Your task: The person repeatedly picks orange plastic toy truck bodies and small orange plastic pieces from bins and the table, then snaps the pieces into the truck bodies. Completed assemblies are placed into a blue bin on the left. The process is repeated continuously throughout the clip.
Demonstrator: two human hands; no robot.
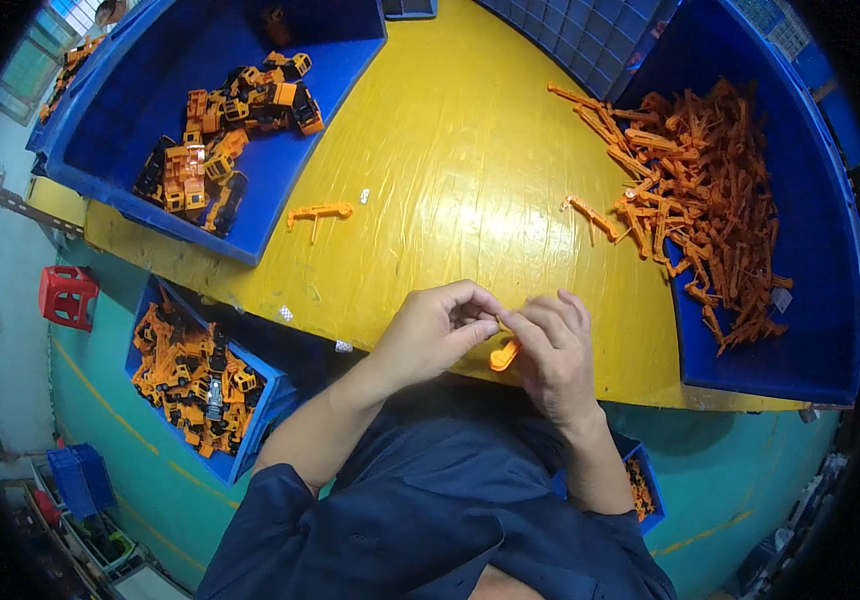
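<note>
Over the near edge of the yellow table (440,130), both my hands meet at the fingertips. My right hand (555,350) is closed around an orange plastic toy arm (503,356); its rounded end sticks out below the fingers, and the rest is hidden. My left hand (440,330) is closed in a pinch of thumb and forefinger beside it, and what lies between those tips cannot be made out. Ahead on the table lie two loose orange toy arms, one to the left (320,212) and one to the right (592,217).
A blue bin (820,300) at right holds a heap of orange arms, some spilling onto the table. The far-left blue bin (280,170) has orange-black toy vehicles. Lower left stands a filled blue crate (262,420), with a red stool (68,297) beyond it.
</note>
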